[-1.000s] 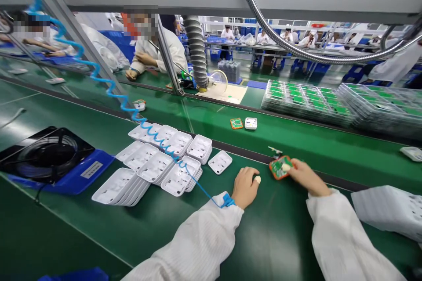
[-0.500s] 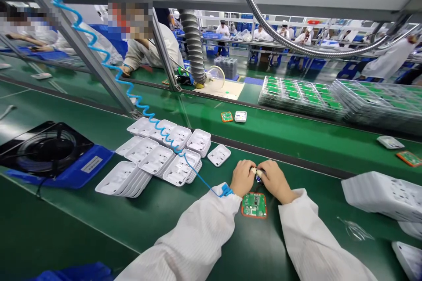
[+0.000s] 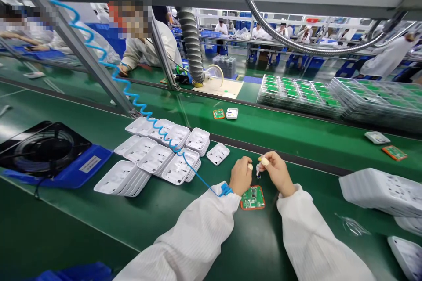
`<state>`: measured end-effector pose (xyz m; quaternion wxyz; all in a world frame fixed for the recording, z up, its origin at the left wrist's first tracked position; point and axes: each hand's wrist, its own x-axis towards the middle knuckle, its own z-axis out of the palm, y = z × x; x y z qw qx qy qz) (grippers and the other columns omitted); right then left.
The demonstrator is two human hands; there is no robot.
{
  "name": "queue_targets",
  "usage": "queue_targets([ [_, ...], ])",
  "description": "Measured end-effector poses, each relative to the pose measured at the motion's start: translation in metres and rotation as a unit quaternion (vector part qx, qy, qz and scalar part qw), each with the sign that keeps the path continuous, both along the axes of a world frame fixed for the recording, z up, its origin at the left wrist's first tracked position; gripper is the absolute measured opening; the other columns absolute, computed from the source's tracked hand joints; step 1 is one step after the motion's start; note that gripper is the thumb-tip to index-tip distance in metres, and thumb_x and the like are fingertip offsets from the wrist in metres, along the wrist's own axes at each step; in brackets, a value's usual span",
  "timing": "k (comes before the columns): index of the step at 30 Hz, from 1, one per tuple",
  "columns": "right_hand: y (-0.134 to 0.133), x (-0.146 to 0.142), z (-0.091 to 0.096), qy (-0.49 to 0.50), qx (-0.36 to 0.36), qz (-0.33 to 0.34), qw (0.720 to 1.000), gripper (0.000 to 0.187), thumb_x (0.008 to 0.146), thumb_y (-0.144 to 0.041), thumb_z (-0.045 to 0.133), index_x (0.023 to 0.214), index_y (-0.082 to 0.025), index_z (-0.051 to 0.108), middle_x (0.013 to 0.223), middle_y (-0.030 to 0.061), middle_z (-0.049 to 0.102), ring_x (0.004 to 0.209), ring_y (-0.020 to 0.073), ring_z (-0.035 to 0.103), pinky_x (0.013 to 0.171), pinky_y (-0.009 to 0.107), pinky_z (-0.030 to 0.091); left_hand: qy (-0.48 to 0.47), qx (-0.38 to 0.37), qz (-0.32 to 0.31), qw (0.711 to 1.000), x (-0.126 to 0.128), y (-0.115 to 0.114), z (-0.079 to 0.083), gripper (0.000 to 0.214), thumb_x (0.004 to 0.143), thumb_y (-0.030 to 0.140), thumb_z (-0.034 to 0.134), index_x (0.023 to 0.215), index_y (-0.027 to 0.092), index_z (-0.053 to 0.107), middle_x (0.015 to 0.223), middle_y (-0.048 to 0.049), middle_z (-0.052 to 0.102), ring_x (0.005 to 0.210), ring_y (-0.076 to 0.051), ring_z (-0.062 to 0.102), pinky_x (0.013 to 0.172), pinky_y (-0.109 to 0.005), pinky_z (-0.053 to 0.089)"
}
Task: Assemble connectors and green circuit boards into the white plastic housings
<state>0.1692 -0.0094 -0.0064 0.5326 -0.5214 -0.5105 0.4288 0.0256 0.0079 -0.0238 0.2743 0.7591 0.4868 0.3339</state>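
Observation:
My right hand pinches a small white-and-dark part between thumb and finger. A dark lower end hangs from this piece; its exact kind is too small to make out. My left hand is curled just left of it, and whatever its fingers hold, if anything, is hidden. Pale finger cots cover some fingertips on both hands. Close below the left hand, a green circuit board with an orange edge lies flat on the green bench. A blue coiled cord ends at a wrist strap on my left wrist.
White plastic housings stand in stacks to the left, with one single housing beside them. More housings are stacked right. A black fan sits far left. Beyond the rail, a belt carries boards and housings. Co-workers sit opposite.
My hands have drawn apart, the right one lifting the small part a little away from the left. On the belt, the boards and housings have shifted left.

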Motion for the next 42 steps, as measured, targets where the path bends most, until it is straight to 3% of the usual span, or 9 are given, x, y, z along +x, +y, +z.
queue_targets([
  [4, 0.017, -0.011, -0.011, 0.003, 0.003, -0.001, 1.000, 0.030, 0.072, -0.047, 0.061, 0.080, -0.021, 0.049, 0.077, 0.0016, 0.059, 0.065, 0.0134, 0.058, 0.065, 0.030, 0.049, -0.015, 0.021, 0.041, 0.999, -0.002, -0.001, 0.002, 0.018, 0.082, 0.012, 0.036, 0.095, 0.020, 0.047, 0.089, -0.0038, 0.055, 0.086, -0.017, 0.051, 0.076, -0.030, 0.040],
  [9, 0.029, -0.008, -0.021, -0.038, -0.003, -0.028, 0.999, 0.029, 0.070, -0.046, 0.061, 0.077, -0.021, 0.050, 0.067, -0.0005, 0.057, 0.060, 0.0136, 0.054, 0.059, 0.029, 0.047, 0.121, 0.101, 0.019, 0.987, -0.001, -0.013, 0.012, 0.007, 0.082, 0.023, 0.044, 0.079, 0.020, 0.050, 0.086, -0.0051, 0.051, 0.085, -0.020, 0.047, 0.075, -0.035, 0.036],
  [14, 0.029, -0.006, -0.025, -0.085, 0.000, -0.049, 0.995, 0.028, 0.071, -0.046, 0.059, 0.078, -0.021, 0.052, 0.069, -0.0002, 0.057, 0.062, 0.0136, 0.052, 0.060, 0.027, 0.045, 0.219, 0.136, 0.000, 0.966, 0.011, -0.020, 0.021, 0.018, 0.076, 0.031, 0.056, 0.086, 0.017, 0.052, 0.090, -0.0081, 0.050, 0.088, -0.025, 0.043, 0.074, -0.040, 0.035],
  [17, 0.027, -0.007, -0.026, -0.111, 0.012, -0.057, 0.992, 0.025, 0.072, -0.045, 0.057, 0.080, -0.021, 0.053, 0.072, 0.0001, 0.058, 0.062, 0.0130, 0.051, 0.060, 0.026, 0.043, 0.241, 0.143, 0.005, 0.960, 0.016, -0.020, 0.021, 0.014, 0.080, 0.026, 0.052, 0.089, 0.015, 0.051, 0.089, -0.0095, 0.050, 0.087, -0.025, 0.043, 0.074, -0.041, 0.034],
  [22, 0.022, -0.007, -0.026, -0.119, 0.013, -0.064, 0.991, 0.024, 0.074, -0.043, 0.056, 0.080, -0.020, 0.052, 0.070, -0.0004, 0.058, 0.061, 0.0133, 0.051, 0.061, 0.026, 0.043, 0.259, 0.159, -0.059, 0.951, 0.014, -0.023, 0.015, 0.007, 0.081, 0.014, 0.044, 0.084, 0.015, 0.051, 0.088, -0.0083, 0.052, 0.083, -0.023, 0.044, 0.070, -0.038, 0.034],
  [27, 0.017, -0.004, -0.026, -0.109, 0.024, -0.070, 0.991, 0.023, 0.074, -0.041, 0.057, 0.079, -0.019, 0.053, 0.069, 0.0001, 0.058, 0.063, 0.0136, 0.052, 0.062, 0.026, 0.042, 0.253, 0.163, -0.111, 0.947, 0.012, -0.027, 0.017, 0.003, 0.081, 0.019, 0.048, 0.083, 0.017, 0.050, 0.090, -0.0057, 0.054, 0.085, -0.022, 0.045, 0.070, -0.037, 0.034],
  [32, 0.017, 0.000, -0.030, -0.044, 0.025, -0.076, 0.996, 0.024, 0.072, -0.041, 0.059, 0.079, -0.019, 0.053, 0.069, -0.0002, 0.058, 0.061, 0.0132, 0.052, 0.059, 0.026, 0.043, 0.242, 0.159, -0.064, 0.955, 0.020, -0.032, 0.020, 0.010, 0.080, 0.026, 0.051, 0.086, 0.018, 0.049, 0.086, -0.0048, 0.055, 0.084, -0.023, 0.045, 0.072, -0.039, 0.034],
  [36, 0.016, -0.001, -0.032, -0.057, 0.031, -0.088, 0.994, 0.023, 0.072, -0.040, 0.059, 0.080, -0.019, 0.053, 0.074, 0.0008, 0.060, 0.064, 0.0136, 0.053, 0.062, 0.026, 0.043, 0.246, 0.157, -0.025, 0.956, 0.024, -0.032, 0.017, 0.009, 0.082, 0.024, 0.047, 0.087, 0.017, 0.050, 0.088, -0.0064, 0.053, 0.083, -0.024, 0.045, 0.071, -0.039, 0.034],
  [42, 0.012, -0.001, -0.032, -0.095, 0.038, -0.097, 0.990, 0.024, 0.074, -0.041, 0.058, 0.081, -0.019, 0.054, 0.075, 0.0013, 0.060, 0.066, 0.0142, 0.054, 0.063, 0.027, 0.044, 0.238, 0.157, -0.049, 0.957, 0.021, -0.031, 0.016, 0.009, 0.083, 0.018, 0.042, 0.081, 0.017, 0.051, 0.087, -0.0071, 0.053, 0.083, -0.023, 0.046, 0.070, -0.037, 0.035],
])
